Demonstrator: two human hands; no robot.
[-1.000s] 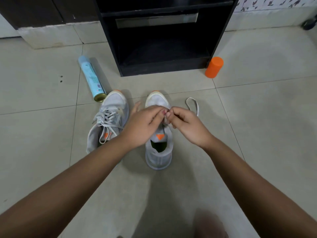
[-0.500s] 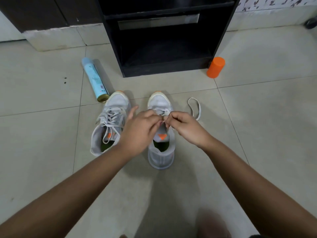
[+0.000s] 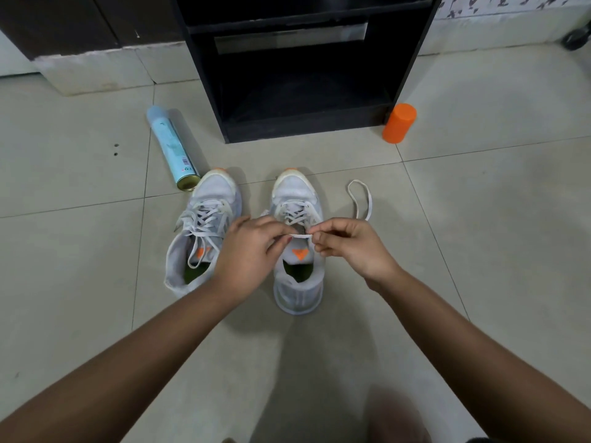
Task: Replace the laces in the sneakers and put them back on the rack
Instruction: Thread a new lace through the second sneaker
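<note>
Two grey sneakers with orange tongue tags stand side by side on the tiled floor, toes away from me. The left sneaker (image 3: 204,225) is laced, its ends loose. Over the right sneaker (image 3: 295,276) my left hand (image 3: 252,254) and my right hand (image 3: 348,244) each pinch one end of a short stretch of white lace (image 3: 299,235) held taut across the tongue. The rest of that lace loops out on the floor (image 3: 361,199) to the right of the shoe. The black rack (image 3: 297,68) stands open just beyond the shoes.
A light blue spray can (image 3: 171,148) lies on the floor by the left sneaker's toe. An orange cylinder (image 3: 399,123) stands at the rack's right front corner. A low white ledge (image 3: 96,68) runs along the wall at left. A dark wheel (image 3: 575,39) shows at the far right.
My hands have drawn apart, stretching the lace flat between them over the right sneaker's tongue. The view has shifted slightly; the shoes have not moved.
</note>
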